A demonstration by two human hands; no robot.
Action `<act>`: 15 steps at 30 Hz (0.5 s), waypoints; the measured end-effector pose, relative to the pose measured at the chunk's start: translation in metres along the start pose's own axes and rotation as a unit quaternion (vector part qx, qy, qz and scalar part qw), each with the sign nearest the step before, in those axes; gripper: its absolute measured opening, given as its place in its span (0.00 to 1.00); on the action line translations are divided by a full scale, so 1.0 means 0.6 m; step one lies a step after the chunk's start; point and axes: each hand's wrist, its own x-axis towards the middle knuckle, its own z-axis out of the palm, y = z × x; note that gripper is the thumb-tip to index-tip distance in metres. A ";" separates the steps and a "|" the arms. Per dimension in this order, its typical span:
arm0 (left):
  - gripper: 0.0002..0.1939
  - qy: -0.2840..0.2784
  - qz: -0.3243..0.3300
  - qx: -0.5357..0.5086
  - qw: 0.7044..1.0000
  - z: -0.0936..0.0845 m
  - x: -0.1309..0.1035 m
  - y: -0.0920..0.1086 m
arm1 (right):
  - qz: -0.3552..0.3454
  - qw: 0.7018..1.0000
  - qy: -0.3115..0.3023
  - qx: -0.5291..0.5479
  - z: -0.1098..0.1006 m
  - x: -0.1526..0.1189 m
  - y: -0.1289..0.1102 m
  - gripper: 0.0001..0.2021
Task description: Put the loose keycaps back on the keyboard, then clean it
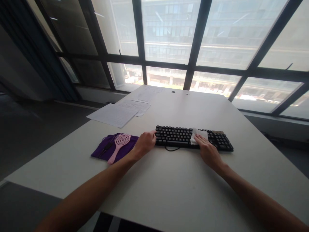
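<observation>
A black keyboard [176, 135] lies across the white table, a loop of its cable showing at the front edge. At its left end, my left hand [146, 142] is closed with the fingers gripping the keyboard's edge. My right hand [208, 151] presses a white cloth or tissue [199, 132] flat onto the keys, right of the keyboard's middle. The cloth sits under the fingertips, and part of it is hidden by them. Left of my left hand, a pink hairbrush [122, 140] rests on a folded purple cloth [129, 149].
Several sheets of paper [113, 115] lie along the table's [154, 183] left side, one reaching over the edge. A dark comb-like item [107, 146] lies beside the hairbrush on the purple cloth. Large windows [169, 32] stand beyond the table's far end, with a dark curtain [45, 48] at left.
</observation>
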 end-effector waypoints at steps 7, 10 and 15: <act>0.22 -0.007 0.026 -0.026 0.999 0.010 -0.002 0.002 | 0.006 1.000 -0.006 0.016 0.004 0.008 -0.038 0.33; 0.22 0.000 0.054 -0.042 0.998 0.016 -0.002 0.000 | 0.003 0.999 0.005 0.035 0.007 0.005 -0.036 0.33; 0.22 0.001 0.065 -0.050 0.997 0.019 -0.001 -0.002 | 0.008 0.999 0.016 0.048 0.008 0.004 -0.039 0.33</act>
